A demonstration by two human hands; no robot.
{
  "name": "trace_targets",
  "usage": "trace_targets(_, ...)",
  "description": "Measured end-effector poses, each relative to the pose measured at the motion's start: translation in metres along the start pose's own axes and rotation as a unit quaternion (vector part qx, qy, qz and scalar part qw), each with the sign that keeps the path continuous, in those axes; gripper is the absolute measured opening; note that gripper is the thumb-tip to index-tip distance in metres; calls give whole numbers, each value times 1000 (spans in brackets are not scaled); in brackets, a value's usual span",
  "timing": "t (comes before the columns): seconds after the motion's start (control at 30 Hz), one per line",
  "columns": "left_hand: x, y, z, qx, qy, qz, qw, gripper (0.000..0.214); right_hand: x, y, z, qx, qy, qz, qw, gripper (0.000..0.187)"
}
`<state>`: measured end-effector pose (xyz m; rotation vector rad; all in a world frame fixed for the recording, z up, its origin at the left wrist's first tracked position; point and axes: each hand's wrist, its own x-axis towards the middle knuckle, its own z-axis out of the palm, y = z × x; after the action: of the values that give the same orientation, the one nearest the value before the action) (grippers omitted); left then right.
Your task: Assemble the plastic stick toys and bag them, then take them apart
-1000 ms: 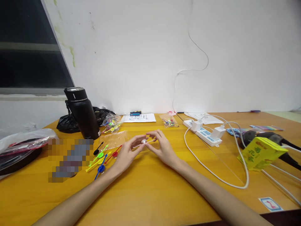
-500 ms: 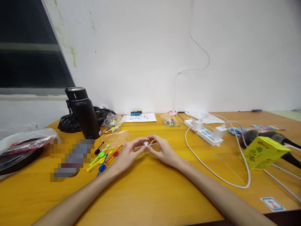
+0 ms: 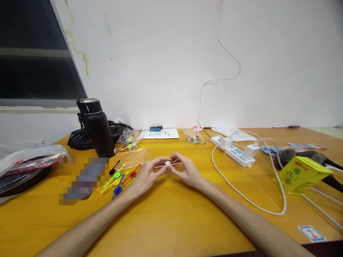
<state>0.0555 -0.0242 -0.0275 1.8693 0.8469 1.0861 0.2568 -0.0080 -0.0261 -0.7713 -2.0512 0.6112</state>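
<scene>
Between my fingertips is a white arrow spinner (image 3: 167,163) with a round hub, held just above the table. My left hand (image 3: 146,175) pinches it from the left, thumb and fingers closed on it. From the other side my right hand (image 3: 187,172) is closed on it too, and the two hands almost touch at the hub. Left of my left wrist lie several arrow spinners: a black one (image 3: 112,171), a green one (image 3: 116,175), a yellow one (image 3: 117,181), a red one (image 3: 133,174) and a blue one (image 3: 117,190), partly behind my forearm.
A black bottle (image 3: 98,132) stands at the left by a black plastic bag (image 3: 80,140). Bagged spinners (image 3: 130,140) and a second bag (image 3: 195,136) lie at the back. To the right are a power strip (image 3: 237,154), looping white cables and a yellow box (image 3: 302,175).
The view has shifted slightly. Both hands keep their hold on the white spinner, whose hub appears to have tilted a little.
</scene>
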Motion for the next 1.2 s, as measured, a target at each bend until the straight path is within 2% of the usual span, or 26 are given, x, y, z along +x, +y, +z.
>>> trace_targets(0.2,0,3,0,6,-2,4,1000,35,-1,0,1,4,-3,6,1000,11)
trace_targets(0.43,1,-1,3,-35,14,0,999,37,-1,5,2,-8,1,14,1000,24)
trace_targets(0.53,4,-5,2,-48,35,-6,998,37,0,6,2,2,20,26,999,29)
trace_targets(0.77,9,-18,-3,-65,88,-41,993,39,3,3,-5,-14,72,37,997,18)
trace_targets(0.9,10,-17,-2,-86,90,-53,991,42,4,6,-5,47,76,72,993,24)
trace_targets(1.03,9,-16,-1,-104,79,-61,990,44,6,16,-5,134,117,111,978,27)
trace_targets(1.2,8,-19,-4,-70,77,-73,992,40,9,26,-12,171,166,130,962,29)
